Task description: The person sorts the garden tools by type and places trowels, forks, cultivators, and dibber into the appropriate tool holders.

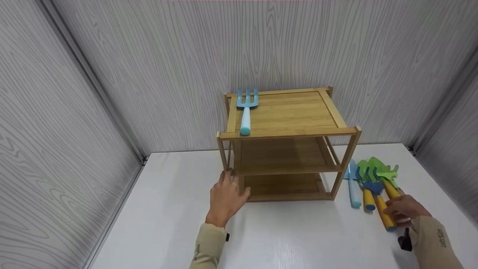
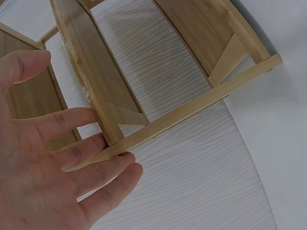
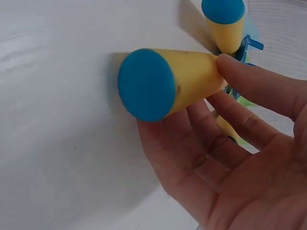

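We see two hands, well apart. The right hand (image 1: 405,207) pinches one yellow handle, thumb on one side and fingers curled under; it belongs to the blue fork (image 1: 373,187), which lies at the right of the table (image 1: 179,209). The left hand (image 1: 226,196) touches the rack (image 1: 291,112) at its left front post, fingers extended, thumb held away from them.

Around the blue fork we count one light-blue tool (image 1: 354,192) and at least two more yellow handles (image 1: 369,201), with several green heads (image 1: 378,164) overlapping so that we cannot tell their exact number. The rack is one, with three shelves; on the top one lies one light-blue fork (image 1: 245,121), near the left edge, tines at the back rail and handle toward the front.

The tools lie close together between the rack's right side and the table's right edge, a narrower strip than the wide stretch to the rack's left. More table runs in front of the rack, while behind it the back wall (image 1: 179,74) stands near
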The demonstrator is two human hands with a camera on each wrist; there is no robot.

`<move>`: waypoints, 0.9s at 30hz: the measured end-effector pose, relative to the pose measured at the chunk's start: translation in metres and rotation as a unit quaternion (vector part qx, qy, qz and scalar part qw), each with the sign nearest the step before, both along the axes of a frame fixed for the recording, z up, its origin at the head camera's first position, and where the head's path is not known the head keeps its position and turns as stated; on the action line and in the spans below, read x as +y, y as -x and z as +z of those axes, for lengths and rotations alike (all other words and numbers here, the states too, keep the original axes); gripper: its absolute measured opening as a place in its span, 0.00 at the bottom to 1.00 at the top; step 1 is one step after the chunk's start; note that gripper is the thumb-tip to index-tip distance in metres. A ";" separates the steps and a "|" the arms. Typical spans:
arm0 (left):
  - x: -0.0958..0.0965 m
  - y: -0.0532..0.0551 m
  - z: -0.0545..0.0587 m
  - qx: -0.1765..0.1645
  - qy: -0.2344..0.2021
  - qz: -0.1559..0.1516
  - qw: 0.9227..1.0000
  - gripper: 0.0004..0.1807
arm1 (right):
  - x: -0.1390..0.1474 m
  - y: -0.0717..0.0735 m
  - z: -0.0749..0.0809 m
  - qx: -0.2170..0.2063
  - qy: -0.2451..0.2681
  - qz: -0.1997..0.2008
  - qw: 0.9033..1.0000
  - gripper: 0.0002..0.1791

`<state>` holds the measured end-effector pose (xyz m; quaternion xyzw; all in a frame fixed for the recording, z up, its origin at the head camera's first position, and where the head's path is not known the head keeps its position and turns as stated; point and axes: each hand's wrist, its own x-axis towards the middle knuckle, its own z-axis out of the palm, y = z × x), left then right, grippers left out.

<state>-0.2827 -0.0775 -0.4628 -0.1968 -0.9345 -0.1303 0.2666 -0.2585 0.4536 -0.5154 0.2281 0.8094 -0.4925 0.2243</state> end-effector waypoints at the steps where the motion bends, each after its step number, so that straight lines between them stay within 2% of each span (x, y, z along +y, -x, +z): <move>1: 0.000 0.000 0.000 0.001 0.001 0.001 1.000 0.27 | 0.000 0.000 0.001 -0.002 0.002 0.003 1.000 0.38; 5: 0.001 0.001 0.001 0.001 0.006 0.005 1.000 0.28 | 0.002 -0.002 0.004 0.002 0.017 0.015 1.000 0.39; 11: 0.001 -0.001 0.001 -0.010 0.005 0.007 1.000 0.27 | 0.008 -0.005 0.005 0.005 0.065 -0.007 0.998 0.36; 16: 0.000 -0.001 0.000 -0.006 0.002 0.005 1.000 0.27 | 0.010 -0.006 0.004 0.005 0.100 -0.013 0.995 0.37; 27: 0.000 0.000 0.000 0.015 0.000 -0.004 1.000 0.28 | 0.008 -0.006 0.008 0.023 0.139 0.021 0.990 0.39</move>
